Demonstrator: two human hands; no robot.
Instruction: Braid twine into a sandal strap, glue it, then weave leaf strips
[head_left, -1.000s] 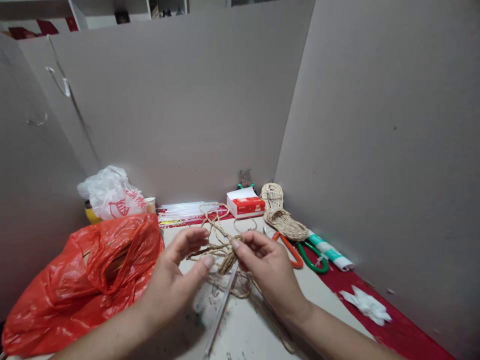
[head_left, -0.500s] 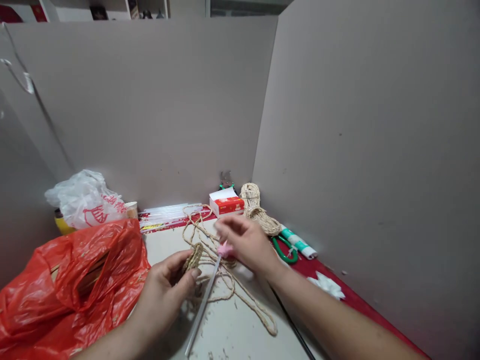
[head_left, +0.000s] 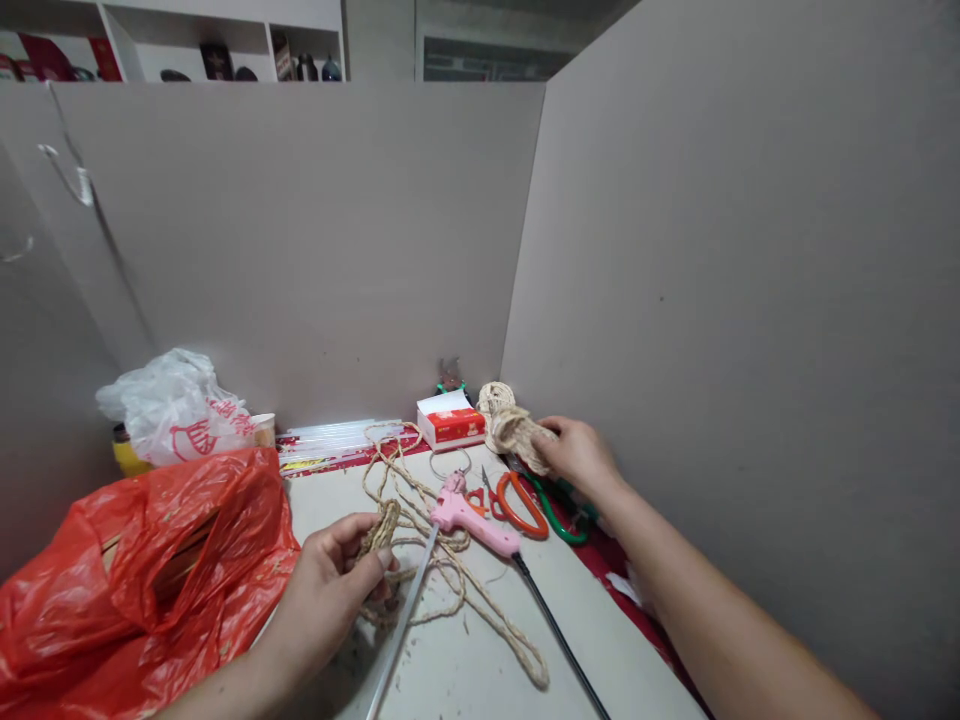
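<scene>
My left hand pinches a small coil of braided straw cord between thumb and fingers. At the back right, my right hand is closed on the near end of a woven straw slipper. A second straw piece lies behind it against the partition. Between my hands a pink glue gun rests on the table, a clear glue stick jutting from its back and a black cable running from its handle. Loose straw cord loops around and under it.
Orange-handled scissors and a green-handled tool lie right of the glue gun. Behind stand a red and white box and a row of clear glue sticks. A red plastic bag and a white bag fill the left.
My right hand has moved from the glue gun to the back right and taken hold of the straw slipper. The scissors now show. My left hand still holds its coil.
</scene>
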